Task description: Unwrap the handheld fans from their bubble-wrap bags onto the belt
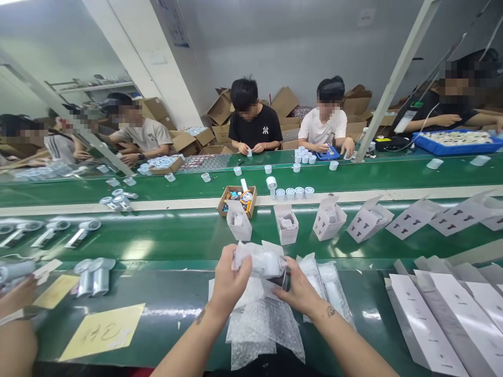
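My left hand (232,275) grips the left end of a wrapped white item (260,262) in clear plastic, held above the near bench. At the item's right end, my right hand (296,285) has its fingers closed round it, near a small dark edge. Below both hands lie bubble-wrap sheets (265,324). Two wrapped items (332,285) rest just right of my right hand. Beyond my hands, open white boxes (287,225) with contents stand on the green belt (153,235).
Flat white boxes (436,319) lie at the right. A yellow paper (104,330) and silvery parts (94,276) are at the left, near another person's hand (18,293). A small carton (251,207) sits ahead. Several people work across the line.
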A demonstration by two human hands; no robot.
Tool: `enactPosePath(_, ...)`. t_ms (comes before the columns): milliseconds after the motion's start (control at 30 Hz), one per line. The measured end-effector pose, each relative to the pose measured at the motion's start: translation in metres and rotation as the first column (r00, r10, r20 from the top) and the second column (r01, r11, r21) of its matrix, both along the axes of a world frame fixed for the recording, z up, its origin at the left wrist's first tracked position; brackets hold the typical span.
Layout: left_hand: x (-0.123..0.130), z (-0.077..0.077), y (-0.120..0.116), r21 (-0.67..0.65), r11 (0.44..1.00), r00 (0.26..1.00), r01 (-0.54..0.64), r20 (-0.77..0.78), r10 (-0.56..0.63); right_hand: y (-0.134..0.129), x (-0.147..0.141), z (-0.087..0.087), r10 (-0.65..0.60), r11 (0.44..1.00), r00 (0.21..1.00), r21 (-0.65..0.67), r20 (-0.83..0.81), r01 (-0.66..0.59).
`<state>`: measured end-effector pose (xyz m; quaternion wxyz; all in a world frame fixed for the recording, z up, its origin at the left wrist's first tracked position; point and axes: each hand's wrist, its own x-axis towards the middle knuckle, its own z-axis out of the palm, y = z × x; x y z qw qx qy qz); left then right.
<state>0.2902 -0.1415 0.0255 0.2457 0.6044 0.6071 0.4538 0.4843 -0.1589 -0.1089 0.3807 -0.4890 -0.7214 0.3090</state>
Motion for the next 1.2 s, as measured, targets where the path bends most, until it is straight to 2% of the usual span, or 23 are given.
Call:
enactPosePath(33,0.005,-0.004,-0.004,0.048,0.999,0.988,0.021,-0.156,-0.013,0.0,-0.002,-0.002,0.012,0.999,1.0,0.05,-0.005,-0.012)
enactPosePath(100,0.013,-0.011,-0.012,0.112,0.983,0.911,0.144,-0.404,-0.088,0.002,-0.007,-0.004,0.041,0.991,0.999,0.131,-0.006,-0.04)
enactPosePath(167,0.023,-0.016,-0.016,0.078,0.947,0.798,0.312,-0.562,-0.217,0.004,-0.013,-0.004,0.076,0.985,0.997,0.155,-0.002,-0.075)
enactPosePath(233,0.032,-0.016,-0.014,-0.003,0.92,0.736,0.391,-0.599,-0.315,0.006,-0.014,-0.003,0.09,0.987,0.996,0.135,-0.008,-0.088)
enactPosePath(333,0.038,-0.008,-0.004,-0.07,0.937,0.783,0.341,-0.53,-0.325,0.007,-0.005,-0.003,0.062,0.994,0.998,0.088,-0.027,-0.059)
enactPosePath(400,0.038,-0.002,0.0,-0.158,0.924,0.744,0.348,-0.553,-0.375,0.006,0.004,-0.003,0.065,0.996,0.997,0.07,-0.037,-0.062)
enactPosePath(433,0.037,-0.002,0.0,-0.237,0.898,0.671,0.371,-0.6,-0.436,0.004,0.007,-0.002,0.075,0.995,0.996,0.067,-0.038,-0.072)
enactPosePath(500,0.035,-0.007,-0.004,-0.393,0.821,0.46,0.414,-0.689,-0.561,0.002,0.009,0.0,0.103,0.993,0.993,0.061,-0.05,-0.1)
enactPosePath(567,0.032,-0.022,-0.012,-0.449,0.76,0.278,0.471,-0.741,-0.611,-0.002,0.007,0.005,0.109,0.994,0.99,0.026,-0.087,-0.107)
enactPosePath(600,0.031,-0.031,-0.016,-0.437,0.742,0.229,0.508,-0.762,-0.606,-0.003,0.006,0.009,0.114,0.993,0.986,-0.015,-0.118,-0.116)
enactPosePath(633,0.031,-0.041,-0.02,-0.412,0.736,0.21,0.536,-0.78,-0.589,-0.003,0.008,0.013,0.125,0.989,0.981,-0.066,-0.151,-0.136)
enactPosePath(700,0.031,-0.061,-0.024,-0.359,0.755,0.219,0.549,-0.81,-0.544,0.0,0.024,0.023,0.114,0.978,0.982,-0.157,-0.148,-0.137)
enactPosePath(733,0.033,-0.069,-0.024,-0.338,0.768,0.227,0.545,-0.822,-0.522,0.003,0.039,0.027,0.047,0.98,0.995,-0.191,-0.085,-0.063)
enactPosePath(767,0.034,-0.075,-0.023,-0.319,0.777,0.236,0.544,-0.83,-0.506,0.006,0.06,0.031,-0.067,0.976,0.998,-0.205,0.012,0.068)
enactPosePath(800,0.035,-0.077,-0.021,-0.297,0.783,0.252,0.547,-0.833,-0.492,0.008,0.085,0.034,-0.233,0.948,0.963,-0.189,0.139,0.256)
enactPosePath(833,0.035,-0.077,-0.018,-0.267,0.792,0.283,0.55,-0.832,-0.477,0.009,0.112,0.035,-0.415,0.873,0.874,-0.159,0.254,0.461)
enactPosePath(900,0.027,-0.066,-0.01,-0.188,0.823,0.381,0.536,-0.816,-0.435,0.006,0.166,0.035,-0.617,0.701,0.683,-0.121,0.392,0.703)
enactPosePath(967,0.004,-0.045,0.002,-0.1,0.871,0.501,0.48,-0.784,-0.366,-0.001,0.206,0.028,-0.698,0.517,0.496,-0.115,0.516,0.848)
enactPosePath(1000,-0.013,-0.033,0.009,-0.069,0.896,0.554,0.438,-0.765,-0.329,-0.004,0.219,0.022,-0.701,0.455,0.441,-0.124,0.56,0.882)
enactPosePath(1033,-0.033,-0.021,0.017,-0.06,0.919,0.595,0.389,-0.745,-0.3,-0.007,0.228,0.015,-0.695,0.415,0.409,-0.134,0.591,0.9)
enactPosePath(1100,-0.078,-0.001,0.036,-0.107,0.956,0.641,0.272,-0.721,-0.263,-0.01,0.236,-0.002,-0.672,0.376,0.375,-0.142,0.639,0.916)
enactPosePath(1133,-0.1,0.006,0.048,-0.147,0.969,0.643,0.201,-0.726,-0.244,-0.01,0.238,-0.012,-0.656,0.361,0.352,-0.133,0.668,0.923)
enactPosePath(1200,-0.136,0.009,0.075,-0.211,0.976,0.598,0.049,-0.776,-0.198,-0.01,0.241,-0.03,-0.617,0.332,0.298,-0.102,0.729,0.938)
